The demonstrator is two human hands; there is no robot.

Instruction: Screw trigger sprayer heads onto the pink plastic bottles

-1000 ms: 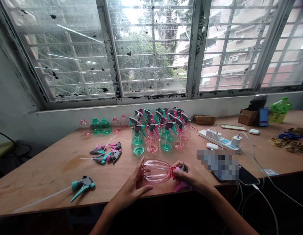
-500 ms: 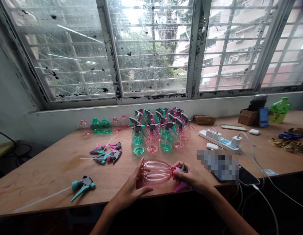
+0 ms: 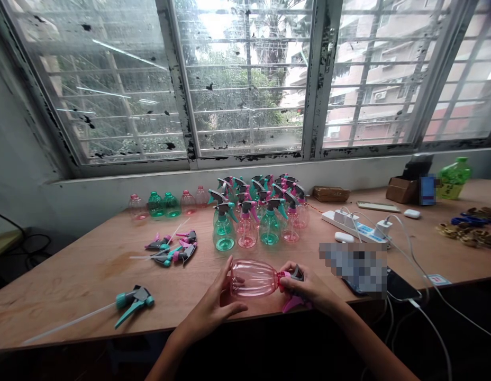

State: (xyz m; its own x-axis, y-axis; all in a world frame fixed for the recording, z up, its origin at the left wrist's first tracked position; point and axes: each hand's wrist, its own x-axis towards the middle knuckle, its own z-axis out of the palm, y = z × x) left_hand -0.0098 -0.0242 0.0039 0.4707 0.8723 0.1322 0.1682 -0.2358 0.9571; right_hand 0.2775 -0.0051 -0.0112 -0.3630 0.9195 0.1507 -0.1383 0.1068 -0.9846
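A clear pink spray bottle is held on its side above the table's front edge, its base to the left. My left hand cups the base, fingers behind it and thumb below. At the neck, my right hand grips the pink collar and the grey-and-pink trigger head, which its fingers partly cover. Left of my hands lies a loose teal-and-grey trigger sprayer with a long clear tube. Several pink and teal sprayer heads lie in a pile farther back.
Several finished-looking spray bottles stand grouped behind my hands. Pink and green bottles without heads line the wall. To the right are a power strip with cables, a phone, a brown box and a green jug.
The pink bottle has turned very slightly between my hands. Both hands stay in nearly the same place, and everything on the table is unmoved.
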